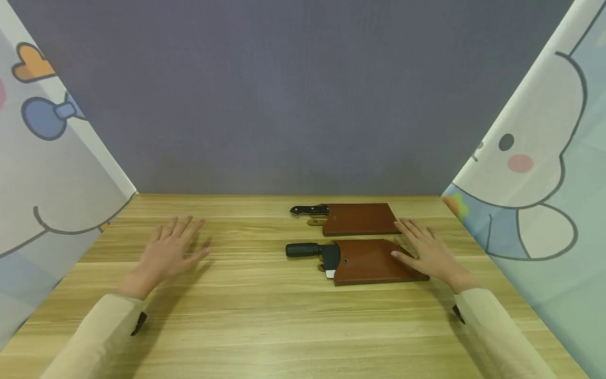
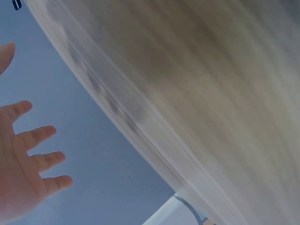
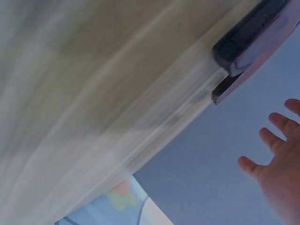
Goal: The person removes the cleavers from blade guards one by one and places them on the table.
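Two knives in brown sheaths lie on the wooden table, handles to the left. The nearer one is a cleaver point(image 1: 303, 250) with a round black handle; part of its dark blade and a pale edge show outside its sheath point(image 1: 374, 261). Behind it, a knife point(image 1: 309, 210) with a black riveted handle sits in a second sheath point(image 1: 362, 218). My right hand point(image 1: 428, 250), fingers spread, overlaps the right ends of the sheaths in the head view; the right wrist view shows its palm raised. My left hand point(image 1: 168, 252) hovers over the table's left side, fingers spread, holding nothing.
The wood-grain table point(image 1: 236, 326) runs back to a plain grey panel point(image 1: 284, 95). Cartoon-printed side panels stand at the left point(image 1: 52, 158) and right point(image 1: 535, 158). Small leather straps stick out beside the handles, one a brown tab point(image 1: 315, 222).
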`<state>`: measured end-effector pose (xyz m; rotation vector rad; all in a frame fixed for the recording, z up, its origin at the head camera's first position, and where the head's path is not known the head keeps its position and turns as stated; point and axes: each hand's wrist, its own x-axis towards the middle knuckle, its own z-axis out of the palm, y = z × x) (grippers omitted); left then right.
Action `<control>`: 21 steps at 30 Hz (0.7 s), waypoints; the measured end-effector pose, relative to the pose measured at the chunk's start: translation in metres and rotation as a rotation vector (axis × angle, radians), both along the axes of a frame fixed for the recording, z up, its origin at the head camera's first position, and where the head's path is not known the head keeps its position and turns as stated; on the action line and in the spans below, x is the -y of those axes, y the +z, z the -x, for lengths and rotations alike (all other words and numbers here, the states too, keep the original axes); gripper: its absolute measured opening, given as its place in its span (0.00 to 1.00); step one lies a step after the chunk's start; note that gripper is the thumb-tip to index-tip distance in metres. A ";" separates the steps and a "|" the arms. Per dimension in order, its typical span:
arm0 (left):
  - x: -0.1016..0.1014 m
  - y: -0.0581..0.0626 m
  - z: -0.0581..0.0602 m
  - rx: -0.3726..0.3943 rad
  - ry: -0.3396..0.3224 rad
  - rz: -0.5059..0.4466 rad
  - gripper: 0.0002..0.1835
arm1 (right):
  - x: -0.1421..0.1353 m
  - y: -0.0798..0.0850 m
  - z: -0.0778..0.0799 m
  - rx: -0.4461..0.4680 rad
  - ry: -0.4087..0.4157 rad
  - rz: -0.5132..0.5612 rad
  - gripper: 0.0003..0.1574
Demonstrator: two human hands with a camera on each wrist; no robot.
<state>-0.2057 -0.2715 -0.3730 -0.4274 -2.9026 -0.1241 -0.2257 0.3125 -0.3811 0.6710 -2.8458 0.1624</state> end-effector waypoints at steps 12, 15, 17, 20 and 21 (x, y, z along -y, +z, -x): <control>-0.025 -0.005 -0.001 -0.069 -0.086 0.020 0.39 | 0.015 -0.003 0.001 -0.103 0.147 -0.031 0.48; -0.030 -0.006 0.001 -0.085 -0.107 0.022 0.38 | 0.018 -0.006 0.001 -0.132 0.178 -0.029 0.48; -0.034 -0.007 0.001 -0.091 -0.119 0.020 0.38 | 0.020 -0.007 0.002 -0.140 0.193 -0.035 0.48; -0.040 -0.007 0.001 -0.102 -0.137 0.015 0.37 | 0.022 -0.009 0.002 -0.131 0.209 -0.040 0.48; -0.042 -0.008 0.002 -0.100 -0.142 0.012 0.37 | 0.023 -0.009 0.002 -0.123 0.210 -0.044 0.48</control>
